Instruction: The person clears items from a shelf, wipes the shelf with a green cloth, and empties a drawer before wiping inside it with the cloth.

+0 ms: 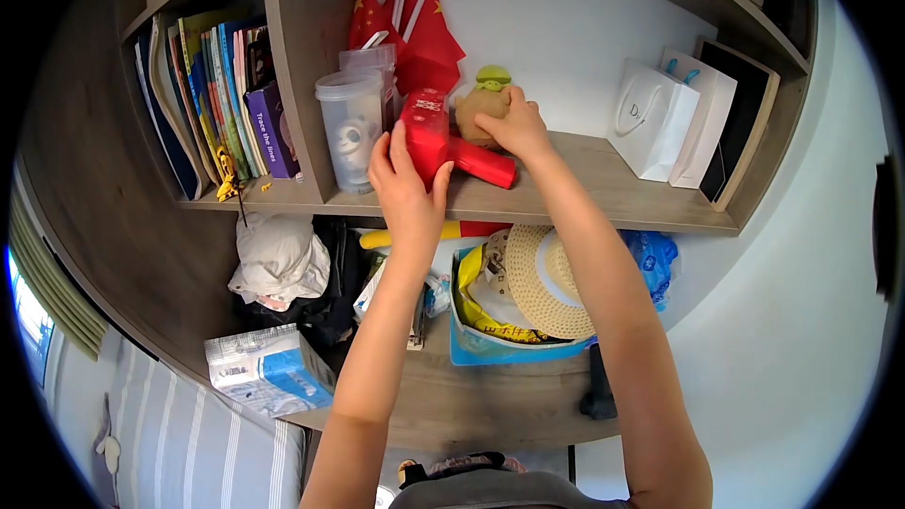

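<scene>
My left hand [408,193] is on the middle shelf, its fingers and thumb around the lower part of a red box [427,118] with white print. My right hand [517,124] grips a round tan object with a green top [476,113], perhaps a toy; its base is partly hidden. Between the two hands a red cylinder [485,164] lies on its side, its left end behind the red box. Left of the box stands a clear plastic container [351,137] with white things inside. Red flags with yellow stars [429,52] lean against the back wall.
White paper bags [655,118] and a dark framed panel [740,123] stand at the shelf's right. Books [222,99] fill the left compartment, with a yellow figure [226,174] in front. Below are a straw hat [547,283], a blue bin [471,349] and a wrapped pack [269,372].
</scene>
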Available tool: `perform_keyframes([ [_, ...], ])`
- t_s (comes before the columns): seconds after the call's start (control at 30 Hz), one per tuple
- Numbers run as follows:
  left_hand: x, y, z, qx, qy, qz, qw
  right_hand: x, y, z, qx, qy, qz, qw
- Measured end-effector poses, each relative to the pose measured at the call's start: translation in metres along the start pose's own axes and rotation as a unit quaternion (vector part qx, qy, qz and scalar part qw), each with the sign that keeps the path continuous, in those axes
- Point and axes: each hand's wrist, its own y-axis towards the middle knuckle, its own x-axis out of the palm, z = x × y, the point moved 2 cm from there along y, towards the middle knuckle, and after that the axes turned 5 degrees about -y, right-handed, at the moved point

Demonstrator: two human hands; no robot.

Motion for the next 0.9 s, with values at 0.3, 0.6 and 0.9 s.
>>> perform_keyframes([
  [0.3,0.002,-0.007,-0.004,0.020,-0.006,0.003,1.000,0.002,-0.010,0.012,-0.026,0.155,-0.063,0.986],
  [0.6,-0.029,-0.174,-0.056,0.042,-0.155,-0.127,0.979,-0.005,-0.056,0.020,0.027,0.184,0.054,0.981],
  [0.9,-0.077,-0.291,-0.162,-0.149,0.037,-0.265,0.952,-0.008,-0.138,-0.011,-0.098,0.236,0.331,0.908],
])
